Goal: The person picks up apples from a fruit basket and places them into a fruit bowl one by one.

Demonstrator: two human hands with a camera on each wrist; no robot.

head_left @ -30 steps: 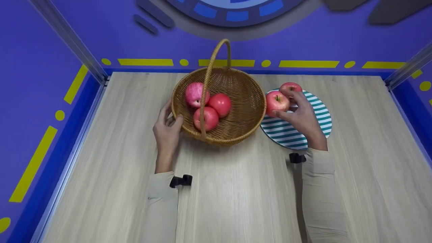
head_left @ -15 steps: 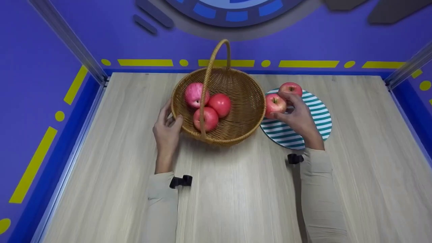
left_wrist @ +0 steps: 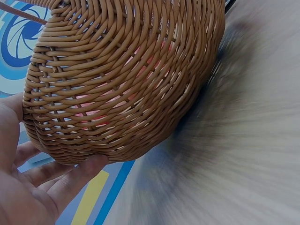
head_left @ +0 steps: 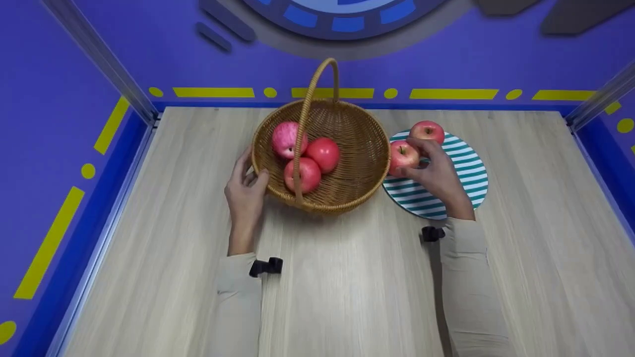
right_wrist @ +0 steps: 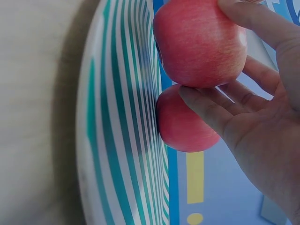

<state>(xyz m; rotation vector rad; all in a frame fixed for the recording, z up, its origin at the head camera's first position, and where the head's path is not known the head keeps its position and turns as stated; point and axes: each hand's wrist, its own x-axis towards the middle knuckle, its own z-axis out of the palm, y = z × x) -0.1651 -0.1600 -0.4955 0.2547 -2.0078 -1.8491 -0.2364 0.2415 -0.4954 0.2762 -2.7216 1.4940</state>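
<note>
A brown wicker basket [head_left: 359, 163] with a tall arched handle stands at the middle back of the table, three red apples [head_left: 323, 154] in its left half. My left hand [head_left: 246, 196] holds the basket at its left side, thumb at the rim and fingers along the outer weave. On the right, my right hand [head_left: 436, 171] grips an apple [head_left: 403, 157] between thumb and fingers, close beside the basket's right rim and over the striped plate's left part. Another apple [head_left: 426, 131] lies at the back of the plate, just behind the gripped one in the right wrist view [right_wrist: 187, 124].
The plate [head_left: 469, 173] is round, with green and white stripes, close to the basket's right side. Blue-purple panels [head_left: 208, 64] with yellow marks wall in the back and sides of the wooden table [head_left: 337, 287]. Black wrist mounts [head_left: 266, 267] sit on both sleeves.
My right hand has shifted slightly left with the gripped apple, uncovering more of the apple behind. My left hand and the basket have stayed in place.
</note>
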